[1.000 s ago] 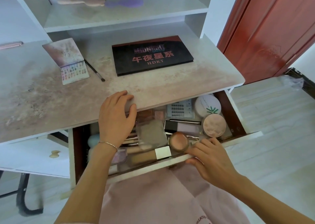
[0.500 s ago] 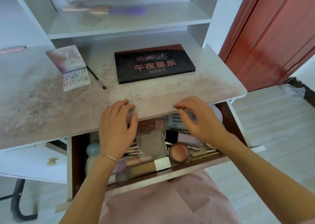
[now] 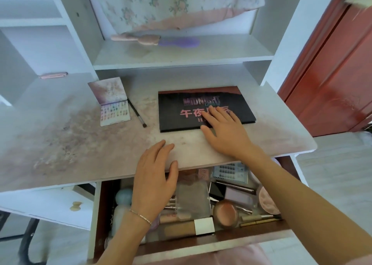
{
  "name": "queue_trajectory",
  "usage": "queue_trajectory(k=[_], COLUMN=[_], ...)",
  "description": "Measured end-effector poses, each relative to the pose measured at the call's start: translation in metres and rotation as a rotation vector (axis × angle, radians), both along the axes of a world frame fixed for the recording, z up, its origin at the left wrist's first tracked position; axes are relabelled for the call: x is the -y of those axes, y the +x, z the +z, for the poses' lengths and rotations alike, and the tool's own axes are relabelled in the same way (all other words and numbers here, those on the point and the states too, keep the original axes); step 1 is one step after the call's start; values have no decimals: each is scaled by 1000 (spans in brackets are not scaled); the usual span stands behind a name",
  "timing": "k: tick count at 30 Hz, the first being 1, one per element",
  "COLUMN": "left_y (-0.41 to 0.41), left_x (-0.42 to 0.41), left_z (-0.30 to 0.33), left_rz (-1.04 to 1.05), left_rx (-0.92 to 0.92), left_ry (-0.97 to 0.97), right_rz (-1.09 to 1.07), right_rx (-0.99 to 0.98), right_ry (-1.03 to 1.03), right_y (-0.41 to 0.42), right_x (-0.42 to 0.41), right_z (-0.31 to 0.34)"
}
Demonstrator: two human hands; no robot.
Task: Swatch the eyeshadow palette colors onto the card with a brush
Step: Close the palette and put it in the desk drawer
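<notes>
A black closed eyeshadow palette (image 3: 181, 121) with pink lettering lies on the desk top (image 3: 70, 143). My right hand (image 3: 223, 129) rests flat on its front edge with straight fingers over the lettering. My left hand (image 3: 155, 182) lies open on the desk's front edge, above the open drawer. A small open palette with coloured swatches (image 3: 114, 111) sits to the left, its lid propped up. A thin dark brush (image 3: 136, 113) lies beside it on the desk.
The open drawer (image 3: 201, 242) below the desk holds several cosmetics, among them a round pink compact (image 3: 226, 213) and a lash tray (image 3: 230, 173). A pink and purple brush (image 3: 157, 40) lies on the shelf above. A red door (image 3: 332, 73) stands at right.
My right hand rose from the drawer's front edge, passed over the desk edge and now rests on the black palette. The left hand stayed put. The view tilted up.
</notes>
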State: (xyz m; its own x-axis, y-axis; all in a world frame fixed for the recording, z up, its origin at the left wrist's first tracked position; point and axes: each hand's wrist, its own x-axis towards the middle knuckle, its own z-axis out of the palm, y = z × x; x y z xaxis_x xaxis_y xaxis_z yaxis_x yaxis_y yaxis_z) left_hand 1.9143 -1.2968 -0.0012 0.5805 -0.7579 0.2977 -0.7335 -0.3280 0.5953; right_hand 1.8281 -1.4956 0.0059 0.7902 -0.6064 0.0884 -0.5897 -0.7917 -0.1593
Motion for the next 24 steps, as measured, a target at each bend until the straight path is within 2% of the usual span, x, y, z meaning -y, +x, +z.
queue_trajectory(k=[2,6,10,13,17,21,24], left_y=[-3,-7,-11,-14,-18,-28,-30], left_x=[-2,-10,-17,-25,-35,-27,-22], left_z=[3,4,4,2,-8,-18,-20], left_rz=[59,140,190,237,318,401,417], left_rx=[-61,-65,-90,-63,-271,-584,-603], left_ry=[-84,-157,-150,-134,-93,-186,-234], right_rz=[-11,20,36,-207,-546,-723,-762], right_rx=[28,182,429,600,666,743,829], right_ry=[-30,-100,31,122,161,355,412], right_y=[-18,-56,-84,-100,-115,-109,-112], right_x=[-19,-68,-89,-83,-74,-83,-82], right_z=[1,12,10,3,-16,-33,-36])
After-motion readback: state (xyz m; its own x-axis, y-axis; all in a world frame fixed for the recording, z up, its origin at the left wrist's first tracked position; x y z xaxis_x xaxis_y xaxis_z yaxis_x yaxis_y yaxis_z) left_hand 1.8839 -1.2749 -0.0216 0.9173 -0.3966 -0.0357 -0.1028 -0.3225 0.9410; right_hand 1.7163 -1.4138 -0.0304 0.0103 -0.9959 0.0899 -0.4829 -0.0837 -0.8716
